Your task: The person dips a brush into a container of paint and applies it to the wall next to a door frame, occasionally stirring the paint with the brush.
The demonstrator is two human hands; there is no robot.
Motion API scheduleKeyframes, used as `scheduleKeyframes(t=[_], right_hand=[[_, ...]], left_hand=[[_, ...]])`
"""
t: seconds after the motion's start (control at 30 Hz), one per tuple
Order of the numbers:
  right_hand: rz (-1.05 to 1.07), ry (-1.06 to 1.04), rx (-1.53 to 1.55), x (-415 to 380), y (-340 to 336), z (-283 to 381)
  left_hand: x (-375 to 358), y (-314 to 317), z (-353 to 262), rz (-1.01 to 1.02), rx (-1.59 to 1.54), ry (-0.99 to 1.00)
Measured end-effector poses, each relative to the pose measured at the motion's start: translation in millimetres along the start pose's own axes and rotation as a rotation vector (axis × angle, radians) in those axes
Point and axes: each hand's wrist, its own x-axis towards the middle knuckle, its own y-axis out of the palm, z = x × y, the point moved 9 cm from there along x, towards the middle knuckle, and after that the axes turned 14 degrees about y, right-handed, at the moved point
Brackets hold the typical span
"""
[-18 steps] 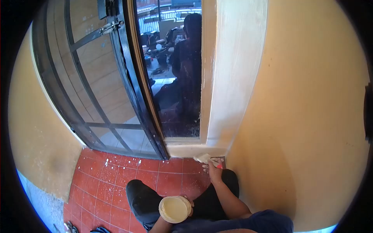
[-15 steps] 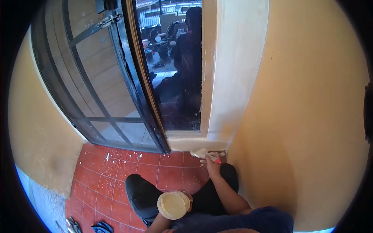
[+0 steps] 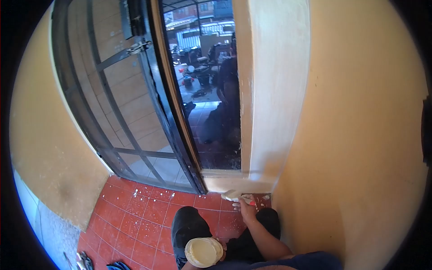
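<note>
My right hand [image 3: 246,208] is closed around a paintbrush [image 3: 232,197] with a reddish handle end and cream-coated bristles. Those bristles are at the bottom of the low cream wall strip [image 3: 225,183] under the window, right by the floor. Pale smears show on my fingers. Close to my lap, my left hand [image 3: 223,245] grips an open round tub [image 3: 203,253] of cream paint, its rim streaked with the same colour. Most of that hand is hidden behind the tub.
A dark metal-framed door [image 3: 135,99] stands left of the window pane [image 3: 207,112]. Yellow wall [image 3: 351,126] rises close on my right. White specks dot the red tile floor [image 3: 144,216]. Dark items [image 3: 118,265] lie at the lower left.
The view has tilted up, so everything sits lower in the picture. My right hand keeps the brush low at the wall's base, with the brush lying flatter. The tub stays in my left hand.
</note>
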Motion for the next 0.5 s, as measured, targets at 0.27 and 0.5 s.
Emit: scheduleKeyframes(t=[0.27, 0.5], right_hand=[[0.002, 0.002, 0.003, -14.8, 7.1, 7.6], [0.035, -0.008, -0.007, -8.2, 9.4, 14.5]], left_hand=[[6.4, -4.4, -2.2, 0.017, -0.054, 0.044], [16.3, -4.4, -4.0, 0.028, -0.081, 0.04]])
